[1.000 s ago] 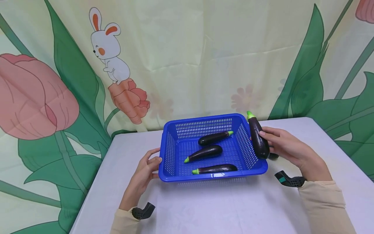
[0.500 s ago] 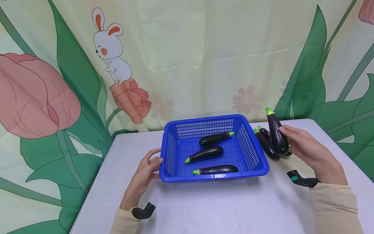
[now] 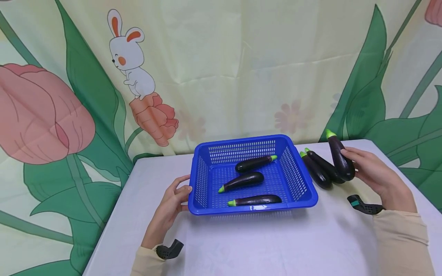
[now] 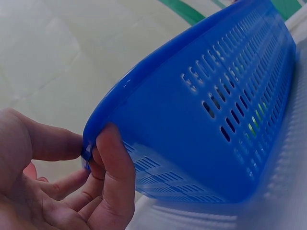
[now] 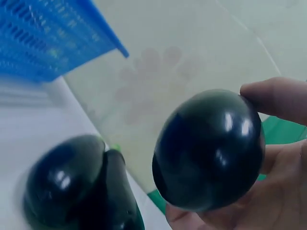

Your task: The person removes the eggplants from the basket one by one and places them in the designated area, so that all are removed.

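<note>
In the frame's right part, the right hand (image 3: 374, 172) grips an eggplant (image 3: 341, 157), fingers curled round it; left of centre, the left hand (image 3: 170, 203) pinches the rim of the blue basket (image 3: 293, 204). The held eggplant has shifted rightward, so it seems nearer the loose pair (image 3: 317, 172) on the counter (image 3: 255, 245) than the basket's three eggplants (image 3: 249, 181). No writing is legible.

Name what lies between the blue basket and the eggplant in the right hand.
Two other eggplants lie there side by side on the table, as the head view shows.
</note>
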A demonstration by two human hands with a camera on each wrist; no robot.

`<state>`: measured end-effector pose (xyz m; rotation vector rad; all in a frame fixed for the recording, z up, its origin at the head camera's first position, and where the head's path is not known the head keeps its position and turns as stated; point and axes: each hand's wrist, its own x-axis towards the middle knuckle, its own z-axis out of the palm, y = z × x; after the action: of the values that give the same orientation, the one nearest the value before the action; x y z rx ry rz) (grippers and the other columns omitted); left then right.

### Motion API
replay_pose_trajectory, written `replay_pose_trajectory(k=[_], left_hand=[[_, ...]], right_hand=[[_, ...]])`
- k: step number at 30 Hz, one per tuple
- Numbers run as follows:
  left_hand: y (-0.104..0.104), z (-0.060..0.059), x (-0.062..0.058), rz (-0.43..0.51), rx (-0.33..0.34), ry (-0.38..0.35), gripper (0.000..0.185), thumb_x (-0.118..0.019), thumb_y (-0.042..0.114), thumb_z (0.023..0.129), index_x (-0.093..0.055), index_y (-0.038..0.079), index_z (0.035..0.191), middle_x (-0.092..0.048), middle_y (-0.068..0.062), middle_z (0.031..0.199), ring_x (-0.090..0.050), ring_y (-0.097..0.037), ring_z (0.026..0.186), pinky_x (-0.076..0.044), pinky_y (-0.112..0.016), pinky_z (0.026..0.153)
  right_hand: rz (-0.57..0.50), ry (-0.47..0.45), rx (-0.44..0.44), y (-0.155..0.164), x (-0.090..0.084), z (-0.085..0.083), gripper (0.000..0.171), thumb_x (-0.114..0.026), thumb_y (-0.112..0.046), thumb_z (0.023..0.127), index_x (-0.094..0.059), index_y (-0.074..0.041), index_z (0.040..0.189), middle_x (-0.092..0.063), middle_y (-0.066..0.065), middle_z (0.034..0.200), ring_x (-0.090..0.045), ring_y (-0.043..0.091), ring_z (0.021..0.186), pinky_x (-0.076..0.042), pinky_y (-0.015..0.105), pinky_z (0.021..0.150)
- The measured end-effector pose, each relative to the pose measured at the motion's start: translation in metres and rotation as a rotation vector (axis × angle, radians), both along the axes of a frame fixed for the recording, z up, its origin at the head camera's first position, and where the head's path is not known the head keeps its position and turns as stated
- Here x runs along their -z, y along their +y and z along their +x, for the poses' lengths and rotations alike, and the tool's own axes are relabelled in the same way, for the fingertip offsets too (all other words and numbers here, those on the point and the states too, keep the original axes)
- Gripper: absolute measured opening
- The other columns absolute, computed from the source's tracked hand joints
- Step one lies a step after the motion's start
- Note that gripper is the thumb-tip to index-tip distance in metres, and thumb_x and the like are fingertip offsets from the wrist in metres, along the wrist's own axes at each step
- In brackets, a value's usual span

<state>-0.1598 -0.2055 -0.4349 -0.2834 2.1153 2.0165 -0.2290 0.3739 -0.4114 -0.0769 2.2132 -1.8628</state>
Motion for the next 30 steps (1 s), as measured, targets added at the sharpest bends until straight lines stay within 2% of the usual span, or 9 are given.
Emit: replay_pose_trajectory(k=[2, 4, 5, 7, 13, 16, 19, 26, 30], left_hand=[[0.0, 0.0, 0.0, -0.001, 0.001, 0.0, 0.052, -0.059, 0.019, 0.106, -0.041, 0.021, 0.155, -0.073, -0.007, 0.116, -0.077, -0.02, 0.092, -0.064, -0.034, 0.075], [-0.001, 0.0, 0.0, -0.005, 0.004, 0.002, 0.053, -0.059, 0.019, 0.106, -0.041, 0.02, 0.155, -0.073, -0.006, 0.117, -0.077, -0.02, 0.092, -0.064, -0.034, 0.076], [-0.001, 0.0, 0.0, -0.005, 0.004, 0.002, 0.053, -0.059, 0.02, 0.106, -0.041, 0.021, 0.155, -0.073, -0.006, 0.116, -0.076, -0.02, 0.092, -0.064, -0.034, 0.076], [-0.001, -0.001, -0.001, -0.006, 0.005, 0.0, 0.053, -0.059, 0.02, 0.106, -0.041, 0.021, 0.155, -0.073, -0.006, 0.116, -0.076, -0.019, 0.092, -0.064, -0.033, 0.076], [-0.001, 0.0, -0.001, 0.005, 0.009, -0.001, 0.053, -0.06, 0.02, 0.105, -0.041, 0.021, 0.155, -0.073, -0.004, 0.113, -0.076, -0.019, 0.09, -0.063, -0.032, 0.074], [-0.002, 0.0, -0.001, 0.01, 0.017, 0.002, 0.053, -0.06, 0.021, 0.106, -0.041, 0.021, 0.155, -0.073, -0.005, 0.113, -0.075, -0.019, 0.089, -0.063, -0.031, 0.073], [-0.002, 0.0, 0.0, 0.006, 0.02, 0.003, 0.053, -0.06, 0.021, 0.106, -0.04, 0.021, 0.155, -0.073, -0.005, 0.113, -0.075, -0.018, 0.089, -0.062, -0.03, 0.072], [-0.001, 0.001, 0.001, 0.003, 0.016, 0.005, 0.053, -0.06, 0.02, 0.105, -0.041, 0.021, 0.155, -0.073, -0.004, 0.111, -0.075, -0.019, 0.089, -0.063, -0.031, 0.073], [-0.002, 0.0, -0.001, 0.005, -0.003, -0.002, 0.051, -0.06, 0.019, 0.105, -0.043, 0.023, 0.153, -0.073, -0.004, 0.111, -0.075, -0.02, 0.09, -0.063, -0.033, 0.074]], right_hand=[[0.134, -0.001, 0.014, 0.003, 0.001, -0.004, 0.052, -0.042, -0.038, 0.112, -0.037, -0.009, 0.155, -0.053, -0.027, 0.113, -0.059, -0.006, 0.097, -0.055, 0.016, 0.081], [0.236, 0.006, 0.021, 0.006, 0.002, -0.007, 0.068, -0.04, -0.042, 0.112, -0.022, 0.005, 0.158, -0.048, -0.028, 0.112, -0.055, -0.008, 0.097, -0.053, 0.015, 0.081], [0.253, 0.006, 0.03, 0.007, 0.003, -0.008, 0.069, -0.04, -0.042, 0.112, -0.022, 0.006, 0.158, -0.048, -0.028, 0.112, -0.055, -0.008, 0.097, -0.053, 0.016, 0.08], [0.275, 0.006, 0.046, 0.011, 0.004, -0.01, 0.069, -0.041, -0.044, 0.112, -0.025, 0.005, 0.158, -0.047, -0.027, 0.113, -0.053, -0.008, 0.097, -0.052, 0.016, 0.08], [0.291, 0.004, 0.103, 0.02, 0.007, -0.015, 0.054, -0.042, -0.048, 0.11, -0.04, -0.012, 0.15, -0.044, -0.022, 0.115, -0.05, -0.008, 0.094, -0.05, 0.015, 0.077], [0.295, 0.019, 0.12, 0.024, 0.009, -0.017, 0.054, -0.043, -0.046, 0.11, -0.042, -0.008, 0.148, -0.046, -0.028, 0.109, -0.051, -0.01, 0.093, -0.051, 0.015, 0.076], [0.309, 0.019, 0.128, 0.028, 0.014, -0.02, 0.065, -0.042, -0.047, 0.11, -0.037, 0.003, 0.151, -0.047, -0.031, 0.106, -0.049, -0.011, 0.093, -0.05, 0.014, 0.076], [0.284, -0.025, 0.201, 0.028, 0.024, -0.025, 0.065, -0.043, -0.052, 0.108, -0.039, -0.008, 0.154, -0.044, -0.025, 0.112, -0.045, -0.004, 0.098, -0.047, 0.014, 0.077], [0.302, -0.01, 0.247, 0.021, 0.029, -0.029, 0.071, -0.043, -0.053, 0.108, -0.037, 0.0, 0.157, -0.045, -0.022, 0.115, -0.042, -0.003, 0.1, -0.044, 0.013, 0.076]])
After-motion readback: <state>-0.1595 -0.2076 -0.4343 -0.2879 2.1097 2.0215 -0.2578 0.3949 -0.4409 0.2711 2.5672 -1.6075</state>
